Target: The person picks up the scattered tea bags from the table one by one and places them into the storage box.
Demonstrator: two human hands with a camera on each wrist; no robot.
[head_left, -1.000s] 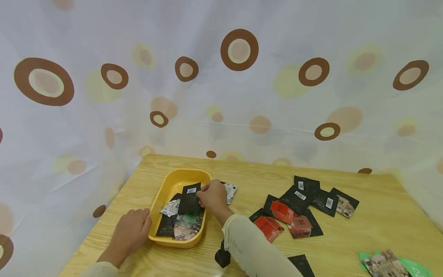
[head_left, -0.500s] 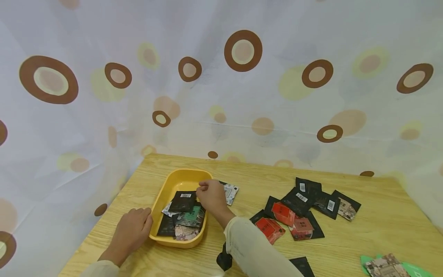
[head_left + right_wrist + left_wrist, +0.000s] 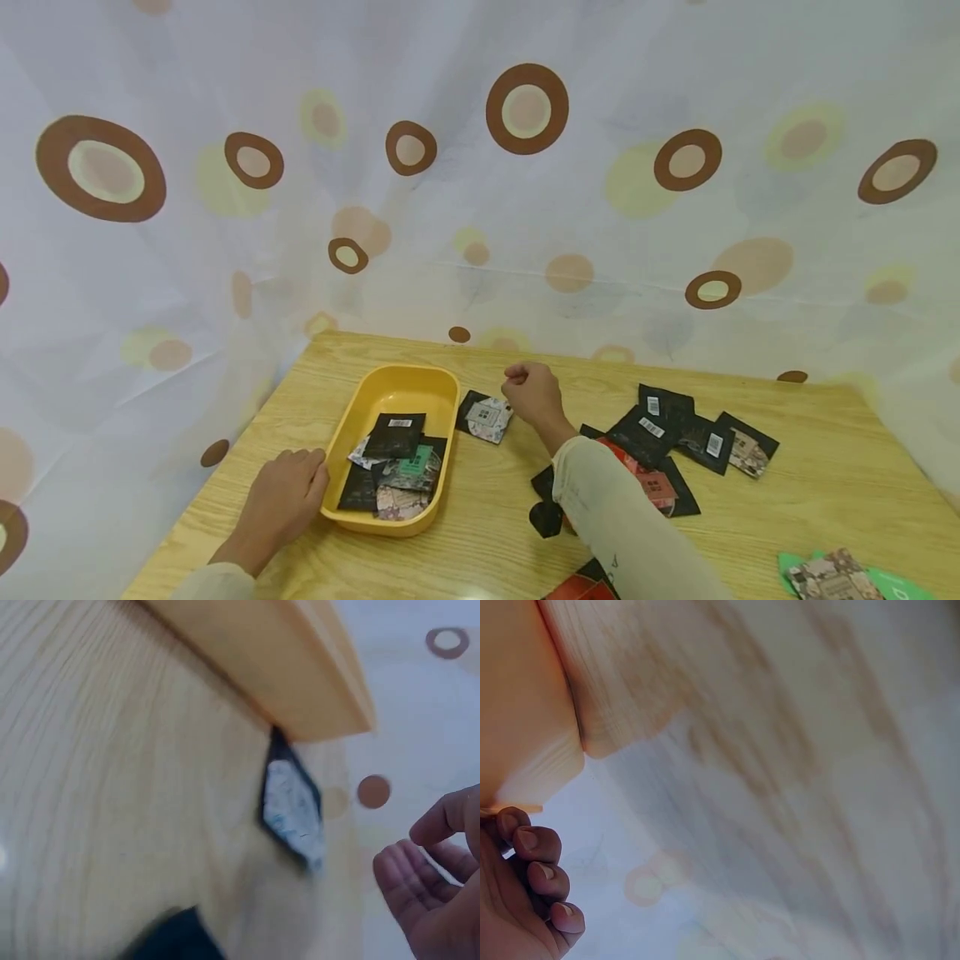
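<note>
My left hand (image 3: 283,492) grips the near left rim of a yellow plastic basin (image 3: 335,442); in the left wrist view its fingers (image 3: 547,881) are curled by the rim. Several sachets lie in the basin, among them a black sachet with a barcode label (image 3: 395,435) on top and one with a green label (image 3: 412,467). My right hand (image 3: 536,396) is over the table, right of the basin, holding nothing, its fingers loosely bent. Nearest to it, a black sachet with a white patterned label (image 3: 486,417) lies by the basin's right side.
Several black sachets (image 3: 651,429), some with red labels (image 3: 656,490), lie overlapping at the right on the wooden table (image 3: 750,517). A patterned sachet (image 3: 832,577) rests on green packaging at the front right. A spotted curtain (image 3: 585,183) hangs behind.
My right hand let go of the barcode-labelled sachet, which dropped onto the others in the basin, then moved right, away from the basin. My left hand stayed at the rim.
</note>
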